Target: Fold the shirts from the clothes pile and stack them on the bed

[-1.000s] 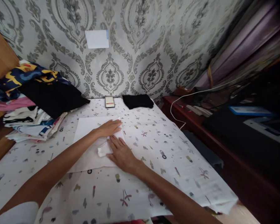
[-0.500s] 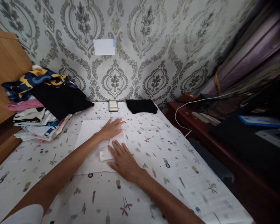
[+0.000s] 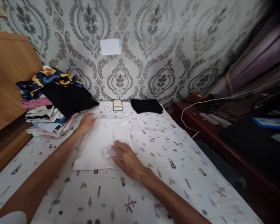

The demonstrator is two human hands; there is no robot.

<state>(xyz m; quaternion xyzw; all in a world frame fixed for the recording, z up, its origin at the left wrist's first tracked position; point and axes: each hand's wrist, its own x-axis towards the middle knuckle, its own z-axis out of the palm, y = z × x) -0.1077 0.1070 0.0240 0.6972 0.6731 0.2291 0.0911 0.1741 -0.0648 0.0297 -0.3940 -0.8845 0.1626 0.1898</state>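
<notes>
A white shirt lies spread on the bed, with its right side folded inward and a short sleeve turned over on top. My right hand rests flat on the folded part, fingers stretched out over the sleeve's edge. At the shirt's far left corner is my left hand, its fingers extended and touching or just beside the fabric's edge. The thumb side of that hand is hard to make out.
A tall pile of clothes with a black garment on it stands at the left by a wooden headboard. Near the wall are a phone and a folded black garment. A white cable runs over the dark red table.
My left hand has moved left from the folded side to the shirt's far left corner. The right hand stays on the fold. The view has shifted slightly left.
</notes>
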